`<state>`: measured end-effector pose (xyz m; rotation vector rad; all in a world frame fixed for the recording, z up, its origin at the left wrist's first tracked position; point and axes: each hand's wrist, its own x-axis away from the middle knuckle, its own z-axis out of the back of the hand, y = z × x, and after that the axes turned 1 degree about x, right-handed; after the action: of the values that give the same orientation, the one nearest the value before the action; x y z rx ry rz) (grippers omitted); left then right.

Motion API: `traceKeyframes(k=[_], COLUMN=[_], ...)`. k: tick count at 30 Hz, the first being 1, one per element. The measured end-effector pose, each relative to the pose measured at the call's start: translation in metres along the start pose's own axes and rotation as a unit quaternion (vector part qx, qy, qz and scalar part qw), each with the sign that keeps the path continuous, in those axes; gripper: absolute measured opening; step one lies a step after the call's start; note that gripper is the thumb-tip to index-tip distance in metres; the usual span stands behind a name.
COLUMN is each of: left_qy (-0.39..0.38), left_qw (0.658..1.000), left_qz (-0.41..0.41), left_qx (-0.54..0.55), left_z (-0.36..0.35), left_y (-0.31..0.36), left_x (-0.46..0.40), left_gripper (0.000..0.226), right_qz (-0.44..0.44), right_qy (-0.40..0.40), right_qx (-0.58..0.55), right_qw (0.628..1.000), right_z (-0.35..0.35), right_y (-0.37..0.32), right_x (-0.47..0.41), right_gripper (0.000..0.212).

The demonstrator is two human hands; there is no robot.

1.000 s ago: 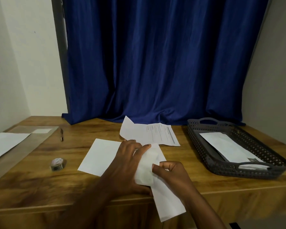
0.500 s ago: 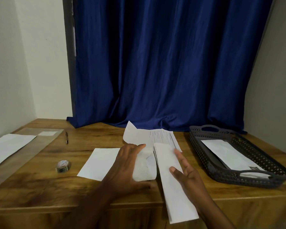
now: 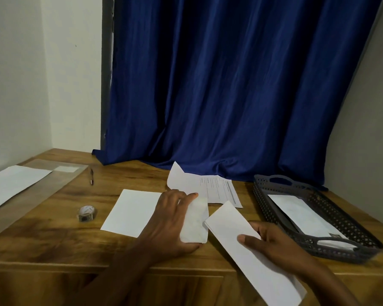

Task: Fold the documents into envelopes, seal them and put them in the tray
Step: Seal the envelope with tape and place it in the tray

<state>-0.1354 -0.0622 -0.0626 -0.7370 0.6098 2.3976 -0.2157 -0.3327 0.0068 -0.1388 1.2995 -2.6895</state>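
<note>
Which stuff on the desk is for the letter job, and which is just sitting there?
For the job: envelope under the left hand; folded document held by the right hand; printed sheet; tray; tape roll, perhaps for sealing.

Just lying about: pen; paper at far left; blue curtain.

Envelope in grip (image 3: 248,246): long, white, plain face up, slanted, its near end past the table's front edge; the right hand (image 3: 272,244) pinches its right edge.
Crumpled paper (image 3: 195,221): white, just left of that grip, under the left hand (image 3: 170,221).
Printed document (image 3: 217,188): beyond the grip, flat, one corner curled up.
Blank sheet (image 3: 131,208): flat, far left of the grip.
Tray (image 3: 305,239): dark, perforated, right of the grip, holding a white envelope (image 3: 305,213).
</note>
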Motion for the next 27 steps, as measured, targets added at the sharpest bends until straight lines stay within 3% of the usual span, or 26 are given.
traceKeyframes(k=[4, 13, 20, 22, 27], left_qy=[0.007, 0.005, 0.003, 0.003, 0.022], left_qw=[1.000, 0.996, 0.994, 0.994, 0.992], left_qz=[-0.017, -0.047, -0.058, -0.061, -0.067], left_qx=[-0.013, -0.071, -0.087, -0.094, -0.106], left_z=[0.001, 0.002, -0.001, -0.002, -0.003], left_y=[-0.001, 0.001, 0.001, 0.001, 0.001], left_x=[0.001, -0.001, -0.001, -0.001, -0.001], left_gripper=[0.114, 0.115, 0.117, 0.118, 0.120], right_qz=[0.003, 0.017, 0.018, 0.012, 0.000], right_qy=[-0.030, -0.085, -0.102, -0.074, 0.059], right_qx=[0.045, 0.213, 0.291, 0.303, 0.345], right_qw=[0.999, 0.973, 0.951, 0.950, 0.937], right_z=[-0.004, 0.006, 0.003, -0.004, -0.031], right_y=[-0.007, -0.027, -0.047, -0.052, -0.064], right_x=[-0.001, -0.019, -0.041, -0.048, -0.061], right_gripper=[0.017, 0.028, 0.020, 0.020, 0.049])
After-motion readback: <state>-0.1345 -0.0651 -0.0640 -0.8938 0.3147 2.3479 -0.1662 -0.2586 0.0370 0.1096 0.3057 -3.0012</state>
